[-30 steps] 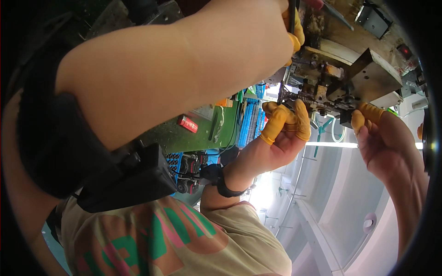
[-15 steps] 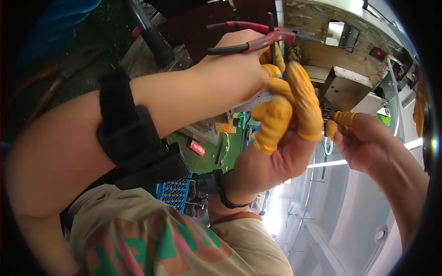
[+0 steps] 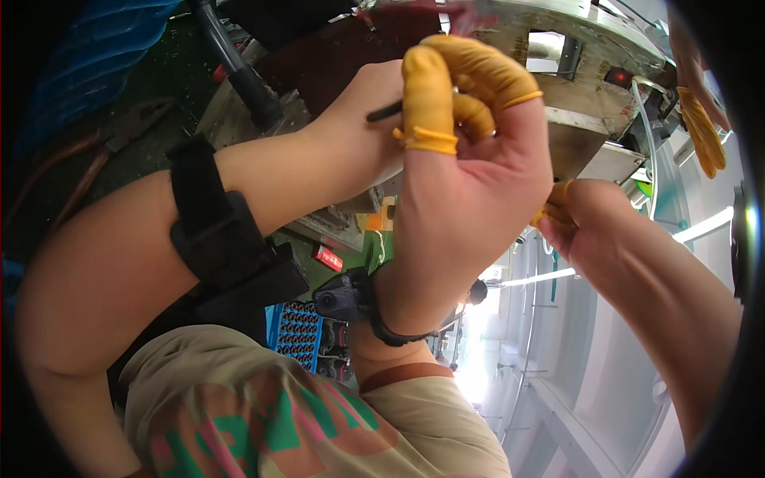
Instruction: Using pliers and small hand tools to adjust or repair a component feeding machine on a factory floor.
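Observation:
My left hand (image 3: 381,88) reaches in from the left, with a black strap and device on the forearm. Its fingers are hidden behind my right hand (image 3: 478,135), so whether they are closed cannot be seen. Yellow finger cots cover my right fingers and thumb, which curl and press together near the top of the view. From behind the cots pokes a thin dark rod (image 3: 386,111); what it belongs to is hidden. Above, red-handled pliers (image 3: 434,16) show only as a blur at the upper edge. My right wrist carries a strap with a small black unit (image 3: 344,295).
Another person's hand (image 3: 586,215) with yellow cots is at the right, and a further hand (image 3: 701,131) at upper right. A worn metal block (image 3: 562,147) stands behind my hands. Other pliers (image 3: 119,135), a blue crate (image 3: 287,338) and a red can (image 3: 327,257) lie around.
My right hand has risen and its fingers have curled closed. The pliers have shifted up, smeared by motion. The other person's hand at right has moved slightly left.

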A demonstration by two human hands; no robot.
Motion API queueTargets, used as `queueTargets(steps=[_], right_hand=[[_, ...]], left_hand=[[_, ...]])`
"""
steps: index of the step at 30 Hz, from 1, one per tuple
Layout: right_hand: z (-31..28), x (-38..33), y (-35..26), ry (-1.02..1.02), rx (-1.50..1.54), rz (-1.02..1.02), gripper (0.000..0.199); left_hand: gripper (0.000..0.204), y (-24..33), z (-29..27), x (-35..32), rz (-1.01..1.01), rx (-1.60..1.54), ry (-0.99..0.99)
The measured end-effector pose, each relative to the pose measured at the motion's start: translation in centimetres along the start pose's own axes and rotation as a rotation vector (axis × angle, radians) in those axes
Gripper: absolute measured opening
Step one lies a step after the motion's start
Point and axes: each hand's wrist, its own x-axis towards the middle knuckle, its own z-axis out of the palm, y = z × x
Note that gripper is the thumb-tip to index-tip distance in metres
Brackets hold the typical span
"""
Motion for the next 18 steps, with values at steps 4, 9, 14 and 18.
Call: queueTargets(steps=[4,9,14,18], right_hand=[[1.8,-0.5,-3.8,0.009,0.119,0.060,0.026],[-1.8,-6.8,-3.9,-0.025,0.326,0.450,0.017],[-9.9,-14.1,-3.4,-0.211,0.648,0.974,0.016],[-14.8,-20.0,-0.3,-0.035,0.533,1.134,0.017]], left_hand=[[0.016,0.6,-0.4,-0.9,-0.012,-0.109,-0.021],[0.013,-0.4,0.7,0.3,-0.009,0.137,0.012],[0.013,1.0,0.4,0.0,0.052,0.315,0.027],[0.014,0.9,-0.1,-0.1,0.070,0.394,0.063]])
